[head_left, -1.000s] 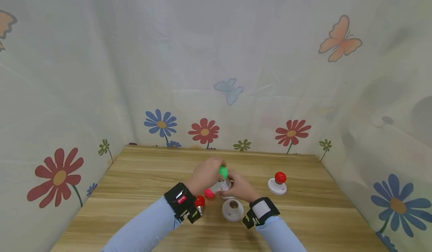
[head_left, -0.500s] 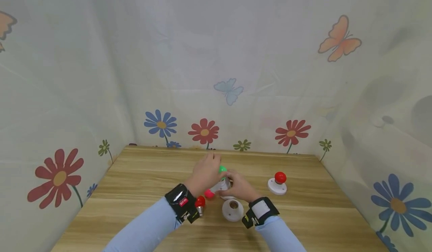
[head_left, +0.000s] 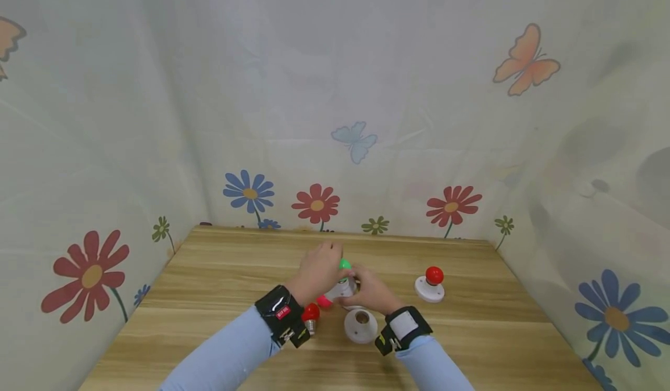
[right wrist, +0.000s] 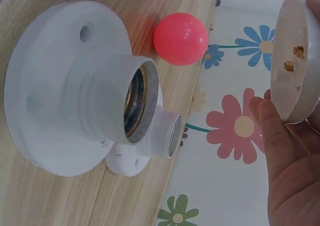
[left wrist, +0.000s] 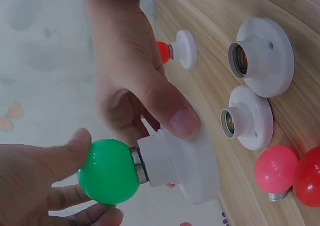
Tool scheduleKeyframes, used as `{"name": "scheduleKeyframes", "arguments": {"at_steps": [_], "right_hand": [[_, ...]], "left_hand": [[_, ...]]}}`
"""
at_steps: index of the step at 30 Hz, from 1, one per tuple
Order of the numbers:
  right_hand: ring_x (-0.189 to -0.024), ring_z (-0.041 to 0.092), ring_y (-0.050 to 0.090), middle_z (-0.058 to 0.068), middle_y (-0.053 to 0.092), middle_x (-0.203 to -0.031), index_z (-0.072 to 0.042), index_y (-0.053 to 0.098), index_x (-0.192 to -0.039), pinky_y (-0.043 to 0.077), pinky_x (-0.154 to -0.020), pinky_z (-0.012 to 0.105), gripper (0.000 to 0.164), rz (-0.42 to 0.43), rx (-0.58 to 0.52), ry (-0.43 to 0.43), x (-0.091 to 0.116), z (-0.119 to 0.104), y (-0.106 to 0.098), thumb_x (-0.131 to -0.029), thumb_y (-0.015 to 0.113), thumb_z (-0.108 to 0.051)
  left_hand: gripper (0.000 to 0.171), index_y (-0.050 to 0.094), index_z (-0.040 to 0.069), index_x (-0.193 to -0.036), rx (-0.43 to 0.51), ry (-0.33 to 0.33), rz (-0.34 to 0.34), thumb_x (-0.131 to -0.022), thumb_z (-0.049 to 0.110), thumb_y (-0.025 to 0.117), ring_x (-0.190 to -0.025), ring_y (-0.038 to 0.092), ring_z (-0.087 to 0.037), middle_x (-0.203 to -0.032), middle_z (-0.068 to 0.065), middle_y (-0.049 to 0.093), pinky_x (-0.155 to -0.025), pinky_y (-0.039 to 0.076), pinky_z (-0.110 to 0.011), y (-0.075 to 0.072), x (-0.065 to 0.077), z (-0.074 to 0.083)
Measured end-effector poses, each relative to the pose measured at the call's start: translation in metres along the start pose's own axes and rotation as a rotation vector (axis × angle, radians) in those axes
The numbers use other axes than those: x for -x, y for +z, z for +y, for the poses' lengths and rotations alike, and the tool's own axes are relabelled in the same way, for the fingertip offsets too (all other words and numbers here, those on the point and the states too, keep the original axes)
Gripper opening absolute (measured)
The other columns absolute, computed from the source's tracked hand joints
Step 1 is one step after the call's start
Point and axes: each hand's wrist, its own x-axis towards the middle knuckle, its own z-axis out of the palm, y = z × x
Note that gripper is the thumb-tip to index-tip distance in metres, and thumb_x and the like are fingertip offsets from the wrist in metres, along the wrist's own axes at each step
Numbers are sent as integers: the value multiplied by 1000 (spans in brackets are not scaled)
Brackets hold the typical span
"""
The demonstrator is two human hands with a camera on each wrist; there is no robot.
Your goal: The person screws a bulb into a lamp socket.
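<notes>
Left hand [head_left: 316, 272] pinched a green bulb [left wrist: 109, 173]; right hand [head_left: 374, 291] gripped its white socket [left wrist: 172, 162]; a red bulb [head_left: 434, 275] stood toward the tabletop [head_left: 481, 315]'s right edge.

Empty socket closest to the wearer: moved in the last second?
No. In the head view, the empty socket shows no visible shift against the wooden table and its far edge.

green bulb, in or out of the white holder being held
Partly in: the green bulb reaches into the held white holder, with a strip of the bulb's metal base showing outside.
</notes>
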Motion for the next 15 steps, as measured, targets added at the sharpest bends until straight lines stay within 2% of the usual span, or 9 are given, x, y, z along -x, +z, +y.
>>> {"name": "scheduleKeyframes", "arguments": {"at_steps": [7, 12, 15], "right_hand": [[-103, 14, 60, -4, 63, -116, -20, 57, -126, 51, -93, 34, 54, 1, 2, -17, -1, 2, 0, -78, 81, -26], [-105, 15, 61, -4, 63, -118, -20, 55, -127, 51, -93, 35, 56, 7, 16, -21, 0, 3, 0, -78, 81, -28], [-105, 14, 60, -3, 62, -120, -18, 55, -129, 52, -92, 34, 59, 9, 29, -10, 0, 3, -1, -78, 80, -30]], "left_hand": [[28, 64, 6, -110, 166, 12, -93, -84, 12, 75, -90, 55, -16, -102, -6, 59, -80, 53, -26, -7, 0, 3], [37, 63, 7, -119, 218, 6, -144, -84, 2, 72, -98, 56, -19, -111, -9, 59, -86, 54, -28, -11, 0, 5], [50, 57, 6, -130, 250, -16, -159, -83, 9, 75, -111, 54, -25, -124, -14, 56, -92, 52, -35, -12, 0, 5]]}}
